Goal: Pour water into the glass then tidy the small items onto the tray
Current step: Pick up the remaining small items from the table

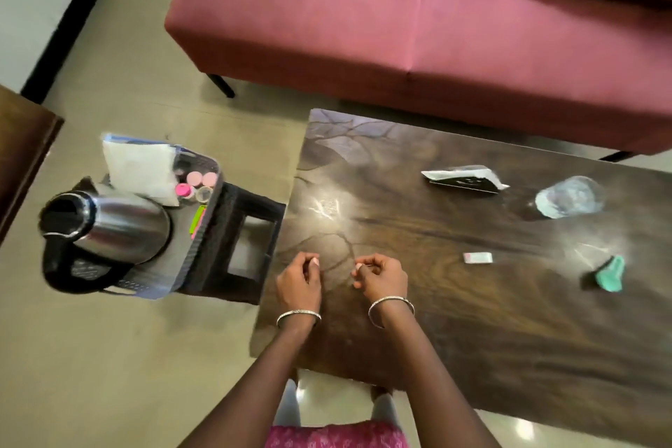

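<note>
Left hand [298, 276], right hand [381, 275]: well left of glass [571, 196]; fingers [312, 264] loosely curled, nothing visibly held. Step: pouring, seemingly not begun. Next: fetch kettle [105, 225], farther left of glass.

Tabletop [472, 320]: dark brown wood, glossy, glare patches left of centre and at right.

On it, four items, none touching:
- torn silver-and-black packet [465, 179], far side
- clear glass [569, 197], near the packet, to its right
- small white rectangular piece [477, 257], about mid-surface
- teal object [611, 273], right side, well apart from the white piece; kind unclear

Floor [127, 356]: pale, polished. Dark stool [251, 229] stands on it, just beside the tabletop's left edge. Tray [189, 258] sits on the stool and overhangs it to the left; steel kettle [105, 229] stands on the tray.
</note>
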`<state>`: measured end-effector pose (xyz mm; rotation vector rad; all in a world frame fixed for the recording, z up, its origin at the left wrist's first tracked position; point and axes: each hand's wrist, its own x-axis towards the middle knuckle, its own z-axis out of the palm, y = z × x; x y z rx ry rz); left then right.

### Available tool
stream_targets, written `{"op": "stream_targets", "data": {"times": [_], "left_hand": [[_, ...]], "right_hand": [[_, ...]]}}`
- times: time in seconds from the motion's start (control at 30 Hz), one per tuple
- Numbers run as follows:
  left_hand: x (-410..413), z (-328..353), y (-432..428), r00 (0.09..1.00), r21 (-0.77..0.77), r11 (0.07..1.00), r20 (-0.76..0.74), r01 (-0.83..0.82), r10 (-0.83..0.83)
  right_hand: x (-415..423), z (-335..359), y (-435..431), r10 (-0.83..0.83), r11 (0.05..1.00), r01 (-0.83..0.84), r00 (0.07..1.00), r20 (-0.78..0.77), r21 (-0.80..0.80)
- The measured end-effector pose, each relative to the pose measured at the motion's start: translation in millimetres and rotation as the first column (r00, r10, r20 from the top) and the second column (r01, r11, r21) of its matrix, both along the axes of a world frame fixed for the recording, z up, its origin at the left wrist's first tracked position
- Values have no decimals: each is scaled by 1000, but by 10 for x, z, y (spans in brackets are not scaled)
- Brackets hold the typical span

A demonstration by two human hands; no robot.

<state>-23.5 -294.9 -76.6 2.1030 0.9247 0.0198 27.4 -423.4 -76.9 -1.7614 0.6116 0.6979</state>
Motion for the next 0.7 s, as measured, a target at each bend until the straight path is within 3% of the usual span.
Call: {"op": "stream_targets", "data": {"times": [0.37,0.57,0.7], "left_hand": [[329,-123,-2024,982,-122,976,-30,181,-186],[629,-295,-2775,919,-60,921,-67,385,-388],[819,-476,-3074,825,65,829,-171,556,-539]], "right_hand": [[-12,-39,-2284,-139,979,136,990,-13,-149],[116,-196,-3196,-261,951,257,965,-3,-172],[229,-344,-3711,-339,914,335,940,20,-228]]}}
